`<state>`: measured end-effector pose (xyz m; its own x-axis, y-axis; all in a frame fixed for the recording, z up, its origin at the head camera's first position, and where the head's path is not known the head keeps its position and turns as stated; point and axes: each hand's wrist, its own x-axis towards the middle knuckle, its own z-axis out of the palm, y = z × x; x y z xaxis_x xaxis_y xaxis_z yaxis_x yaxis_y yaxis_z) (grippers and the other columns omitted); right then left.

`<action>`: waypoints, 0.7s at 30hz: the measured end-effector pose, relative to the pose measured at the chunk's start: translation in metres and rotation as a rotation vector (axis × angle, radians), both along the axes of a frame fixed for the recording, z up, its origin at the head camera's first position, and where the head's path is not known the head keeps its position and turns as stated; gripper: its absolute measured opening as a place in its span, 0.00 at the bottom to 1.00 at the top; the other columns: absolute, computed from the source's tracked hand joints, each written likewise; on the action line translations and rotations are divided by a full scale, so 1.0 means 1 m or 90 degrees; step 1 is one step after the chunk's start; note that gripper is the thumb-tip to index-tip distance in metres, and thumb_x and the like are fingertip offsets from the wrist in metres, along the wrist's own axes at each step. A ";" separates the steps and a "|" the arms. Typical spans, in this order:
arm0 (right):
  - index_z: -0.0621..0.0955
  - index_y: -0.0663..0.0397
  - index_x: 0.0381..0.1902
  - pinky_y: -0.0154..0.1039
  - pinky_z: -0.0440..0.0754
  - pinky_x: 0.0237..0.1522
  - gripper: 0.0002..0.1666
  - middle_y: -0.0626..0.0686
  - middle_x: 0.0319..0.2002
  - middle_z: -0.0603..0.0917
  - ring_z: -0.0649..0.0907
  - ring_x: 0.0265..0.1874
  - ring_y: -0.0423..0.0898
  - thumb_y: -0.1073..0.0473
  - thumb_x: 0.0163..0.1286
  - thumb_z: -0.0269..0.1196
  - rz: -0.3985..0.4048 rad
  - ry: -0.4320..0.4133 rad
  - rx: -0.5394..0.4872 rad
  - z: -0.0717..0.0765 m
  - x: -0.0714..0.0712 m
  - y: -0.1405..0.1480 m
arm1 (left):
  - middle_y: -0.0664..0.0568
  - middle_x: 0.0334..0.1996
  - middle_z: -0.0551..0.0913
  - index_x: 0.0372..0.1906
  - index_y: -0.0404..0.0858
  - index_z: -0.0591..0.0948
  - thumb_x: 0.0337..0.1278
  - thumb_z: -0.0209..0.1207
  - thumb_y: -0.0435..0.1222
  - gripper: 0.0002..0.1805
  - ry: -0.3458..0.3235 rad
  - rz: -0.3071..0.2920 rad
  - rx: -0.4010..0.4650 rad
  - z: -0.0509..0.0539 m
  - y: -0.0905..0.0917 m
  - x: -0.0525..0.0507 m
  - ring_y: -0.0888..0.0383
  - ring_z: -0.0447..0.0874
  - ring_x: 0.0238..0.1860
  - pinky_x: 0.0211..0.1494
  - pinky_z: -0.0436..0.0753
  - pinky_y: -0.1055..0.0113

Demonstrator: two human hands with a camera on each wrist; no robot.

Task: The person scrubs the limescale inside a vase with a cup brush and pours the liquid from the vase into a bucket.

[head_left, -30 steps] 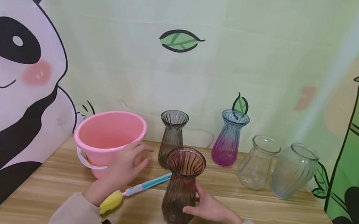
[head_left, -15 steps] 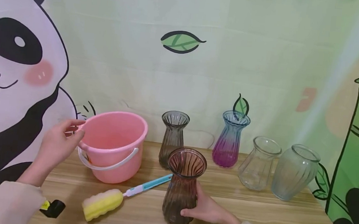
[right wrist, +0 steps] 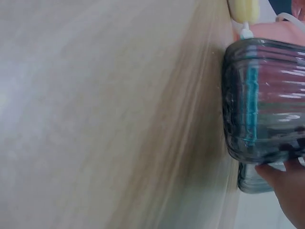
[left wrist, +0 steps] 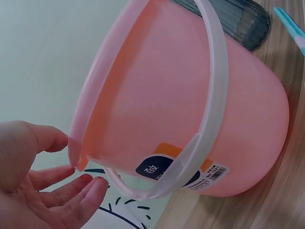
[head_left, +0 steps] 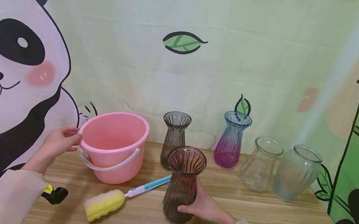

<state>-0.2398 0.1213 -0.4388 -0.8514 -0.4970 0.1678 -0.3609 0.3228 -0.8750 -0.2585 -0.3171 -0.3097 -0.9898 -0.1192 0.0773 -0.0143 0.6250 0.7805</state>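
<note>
At the left, my left hand (head_left: 55, 144) has its thumb and a finger on the rim of the pink bucket (head_left: 121, 169). The left wrist view shows that hand (left wrist: 45, 183) pinching the rim of the bucket (left wrist: 157, 90), other fingers loosely bent below. My right hand (head_left: 204, 205) grips the reddish-brown ribbed vase (head_left: 179, 197) from its right side, thumb in front; the vase stands nearly upright. In the right wrist view the hand (right wrist: 288, 191) is partly cut off beside the vase (right wrist: 271, 109). Whether its base touches the table is unclear.
A yellow sponge brush (head_left: 105, 203) with a blue-and-white handle (head_left: 154, 183) lies between bucket and held vase. Behind are a grey vase (head_left: 174, 143) and a blue-purple vase (head_left: 229, 145). Two clear glass vases (head_left: 255, 172) (head_left: 297, 175) stand on the wooden table (head_left: 269, 219) at right.
My left hand has moved left from in front of the bucket to its left rim, uncovering the brush's sponge. The held vase has risen very slightly in view, still in my right hand.
</note>
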 end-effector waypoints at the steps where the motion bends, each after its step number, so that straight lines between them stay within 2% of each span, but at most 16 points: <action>1: 0.44 0.39 0.70 0.52 0.65 0.60 0.63 0.53 0.65 0.63 0.68 0.62 0.51 0.50 0.47 0.73 -0.012 0.000 0.002 0.000 0.000 -0.001 | 0.25 0.57 0.65 0.64 0.21 0.56 0.65 0.45 0.46 0.36 -0.011 -0.005 0.020 -0.001 0.000 -0.001 0.46 0.81 0.44 0.42 0.82 0.62; 5: 0.48 0.46 0.68 0.53 0.69 0.56 0.60 0.57 0.61 0.67 0.72 0.58 0.53 0.48 0.46 0.73 -0.068 0.017 0.014 0.001 -0.003 -0.007 | 0.26 0.57 0.65 0.66 0.22 0.53 0.64 0.46 0.43 0.35 -0.041 0.001 0.100 -0.001 0.004 -0.003 0.63 0.81 0.35 0.42 0.82 0.65; 10: 0.56 0.51 0.64 0.52 0.69 0.56 0.57 0.56 0.57 0.70 0.73 0.55 0.52 0.50 0.41 0.76 -0.157 0.093 0.020 0.009 -0.012 -0.012 | 0.28 0.60 0.63 0.68 0.25 0.50 0.64 0.46 0.40 0.34 -0.057 0.026 0.184 -0.002 0.008 -0.005 0.69 0.79 0.31 0.42 0.81 0.68; 15: 0.62 0.52 0.61 0.50 0.70 0.53 0.56 0.54 0.52 0.72 0.73 0.51 0.51 0.49 0.36 0.77 -0.253 0.237 0.076 0.024 -0.020 -0.019 | 0.29 0.61 0.61 0.69 0.27 0.48 0.65 0.46 0.39 0.35 -0.062 0.045 0.227 -0.003 0.010 -0.004 0.71 0.78 0.30 0.43 0.81 0.69; 18: 0.64 0.52 0.60 0.50 0.69 0.50 0.54 0.54 0.50 0.74 0.72 0.49 0.52 0.46 0.34 0.77 -0.320 0.344 0.120 0.038 -0.025 -0.025 | 0.29 0.62 0.60 0.69 0.28 0.48 0.65 0.47 0.39 0.35 -0.062 0.052 0.233 -0.004 0.010 -0.003 0.71 0.78 0.30 0.43 0.81 0.70; 21: 0.65 0.49 0.60 0.51 0.65 0.49 0.55 0.53 0.50 0.75 0.70 0.48 0.53 0.43 0.33 0.77 -0.385 0.422 0.175 0.055 -0.029 -0.032 | 0.29 0.62 0.60 0.69 0.28 0.48 0.65 0.47 0.39 0.35 -0.062 0.054 0.239 -0.004 0.009 -0.002 0.71 0.78 0.29 0.43 0.81 0.70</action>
